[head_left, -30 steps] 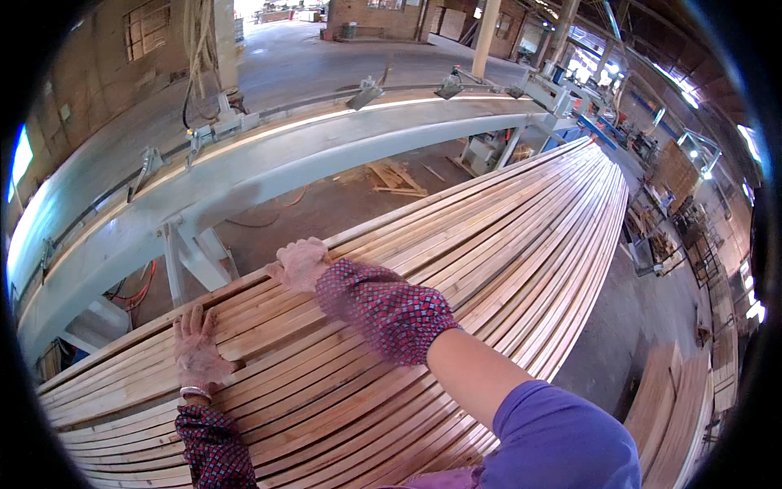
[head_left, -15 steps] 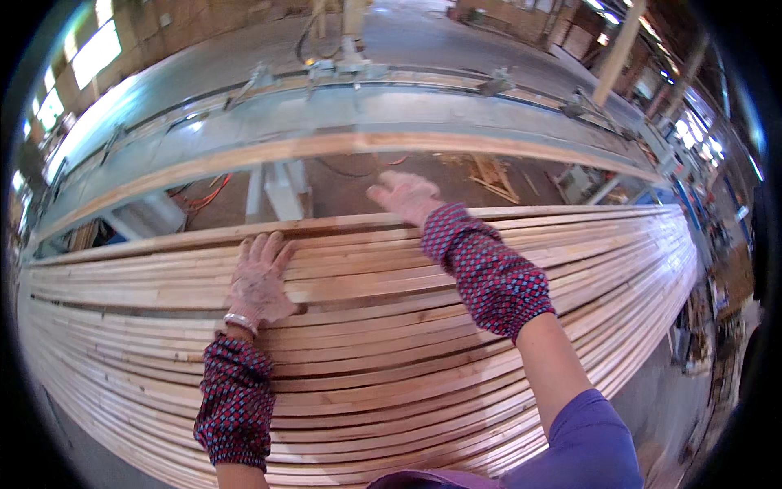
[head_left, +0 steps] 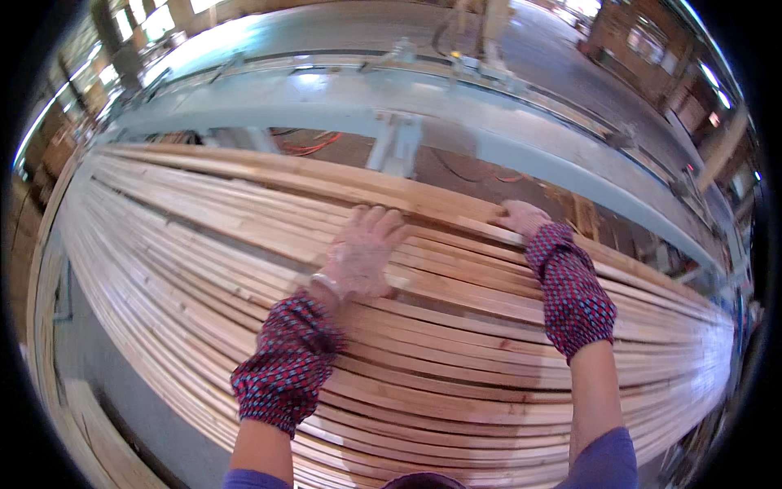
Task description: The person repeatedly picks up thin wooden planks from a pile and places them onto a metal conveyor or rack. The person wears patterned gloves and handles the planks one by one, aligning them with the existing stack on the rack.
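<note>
A wide layer of long, pale wooden strips (head_left: 456, 359) lies side by side in front of me. My left hand (head_left: 362, 251), in a thin whitish glove, rests on the strips near the far side with its fingers spread. Farther right, my right hand (head_left: 523, 218) is closed over the outermost wooden strip (head_left: 383, 186) at the far edge; its fingertips are partly hidden. That strip lies against the others, with a dark narrow gap along part of it. Patterned red and blue sleeve covers (head_left: 570, 289) sit on both forearms.
Beyond the strips runs a long grey-blue machine bed (head_left: 326, 94) on metal legs (head_left: 395, 143). Orange hose (head_left: 314, 147) and wood scraps (head_left: 585, 216) lie on the floor under it. More long boards (head_left: 102, 432) are at the lower left.
The strip along the machine bed's front edge now lies at the stack's far side. My right hand has come down onto it. The view has turned left.
</note>
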Demonstrator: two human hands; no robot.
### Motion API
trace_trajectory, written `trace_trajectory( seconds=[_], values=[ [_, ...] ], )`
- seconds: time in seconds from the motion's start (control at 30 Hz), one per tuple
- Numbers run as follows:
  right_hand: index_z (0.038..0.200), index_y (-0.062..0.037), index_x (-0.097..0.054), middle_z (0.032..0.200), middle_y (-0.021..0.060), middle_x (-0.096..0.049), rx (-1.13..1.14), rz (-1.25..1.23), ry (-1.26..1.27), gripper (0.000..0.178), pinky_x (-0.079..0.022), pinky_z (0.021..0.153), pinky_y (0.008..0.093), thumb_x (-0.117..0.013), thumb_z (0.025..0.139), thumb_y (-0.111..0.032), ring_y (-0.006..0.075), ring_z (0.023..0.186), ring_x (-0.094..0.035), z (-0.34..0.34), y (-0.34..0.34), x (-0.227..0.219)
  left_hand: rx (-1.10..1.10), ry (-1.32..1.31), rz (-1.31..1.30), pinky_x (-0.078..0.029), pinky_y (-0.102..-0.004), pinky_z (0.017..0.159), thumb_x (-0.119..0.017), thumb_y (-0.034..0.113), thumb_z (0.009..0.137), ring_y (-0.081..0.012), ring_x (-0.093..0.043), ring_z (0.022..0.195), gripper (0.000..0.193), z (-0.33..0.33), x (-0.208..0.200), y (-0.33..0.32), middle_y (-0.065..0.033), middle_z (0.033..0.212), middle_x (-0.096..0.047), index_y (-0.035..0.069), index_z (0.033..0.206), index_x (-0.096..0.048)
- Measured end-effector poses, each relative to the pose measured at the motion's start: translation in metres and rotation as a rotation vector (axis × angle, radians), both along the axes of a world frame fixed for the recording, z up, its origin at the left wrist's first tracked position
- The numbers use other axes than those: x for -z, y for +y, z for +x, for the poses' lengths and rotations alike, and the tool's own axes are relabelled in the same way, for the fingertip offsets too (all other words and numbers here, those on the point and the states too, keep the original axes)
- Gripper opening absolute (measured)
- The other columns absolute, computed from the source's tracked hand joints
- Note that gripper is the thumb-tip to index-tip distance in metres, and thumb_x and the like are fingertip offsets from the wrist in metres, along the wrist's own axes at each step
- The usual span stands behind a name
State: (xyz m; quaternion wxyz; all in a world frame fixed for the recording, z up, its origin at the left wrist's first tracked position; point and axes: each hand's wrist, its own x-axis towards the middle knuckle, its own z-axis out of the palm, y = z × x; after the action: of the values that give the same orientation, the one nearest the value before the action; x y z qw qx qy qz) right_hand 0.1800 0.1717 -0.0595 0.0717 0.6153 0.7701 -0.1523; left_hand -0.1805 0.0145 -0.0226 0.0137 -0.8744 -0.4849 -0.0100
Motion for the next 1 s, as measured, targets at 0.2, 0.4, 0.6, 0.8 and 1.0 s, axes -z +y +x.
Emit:
trace_trajectory(
  seconds=[0.2, 0.4, 0.6, 0.8, 1.0],
  values=[
    [0.124, -0.0004, -0.071, 0.126, 0.0254, -0.069, -0.041, -0.014, 0.082, 0.065, -0.050, 0.100, 0.0487, -0.066, 0.093, -0.057, 0.0391, 0.118, -0.065, -0.005, -0.016, 0.002, 0.025, 0.078, -0.006, -0.018, -0.0539, 0.129, -0.080, 0.060, 0.067, -0.0375, -0.031, 0.152, 0.105, -0.011, -0.001, -0.001, -0.0165, 0.161, -0.039, 0.014, 0.155, -0.046],
    [0.110, -0.0055, -0.076, 0.112, 0.0200, -0.072, 0.119, 0.120, 0.080, 0.046, -0.050, 0.096, 0.0467, -0.063, 0.098, -0.047, 0.0389, 0.111, -0.067, -0.009, -0.044, -0.007, -0.033, 0.036, 0.004, -0.007, -0.0560, 0.130, -0.069, 0.074, 0.070, -0.0353, -0.017, 0.159, 0.109, -0.009, 0.014, -0.002, -0.0167, 0.169, -0.027, 0.015, 0.158, -0.042],
    [0.106, -0.0053, -0.072, 0.104, 0.0186, -0.073, 0.073, 0.351, 0.273, 0.043, -0.053, 0.091, 0.0477, -0.063, 0.099, -0.046, 0.0384, 0.101, -0.069, 0.014, -0.060, 0.015, -0.032, -0.019, 0.015, -0.008, -0.0560, 0.130, -0.072, 0.070, 0.067, -0.0355, -0.021, 0.158, 0.108, -0.009, 0.018, -0.001, -0.0171, 0.167, -0.030, 0.015, 0.156, -0.045],
    [0.108, -0.0086, -0.069, 0.106, 0.0154, -0.068, 0.074, 0.519, 0.079, 0.037, -0.052, 0.090, 0.0483, -0.062, 0.101, -0.044, 0.0362, 0.105, -0.065, -0.010, -0.093, 0.014, 0.016, 0.005, 0.118, -0.023, -0.0515, 0.124, -0.078, 0.064, 0.061, -0.0320, -0.037, 0.147, 0.106, -0.013, 0.001, -0.008, -0.0143, 0.155, -0.044, 0.015, 0.151, -0.052],
    [0.106, -0.0089, -0.068, 0.106, 0.0155, -0.068, 0.040, 0.552, 0.088, 0.039, -0.051, 0.090, 0.0491, -0.058, 0.102, -0.046, 0.0374, 0.102, -0.065, -0.005, -0.087, 0.022, 0.017, 0.020, 0.033, -0.028, -0.0465, 0.121, -0.082, 0.060, 0.059, -0.0274, -0.039, 0.145, 0.108, -0.011, 0.003, -0.006, -0.0117, 0.155, -0.045, 0.012, 0.151, -0.051]
  ],
)
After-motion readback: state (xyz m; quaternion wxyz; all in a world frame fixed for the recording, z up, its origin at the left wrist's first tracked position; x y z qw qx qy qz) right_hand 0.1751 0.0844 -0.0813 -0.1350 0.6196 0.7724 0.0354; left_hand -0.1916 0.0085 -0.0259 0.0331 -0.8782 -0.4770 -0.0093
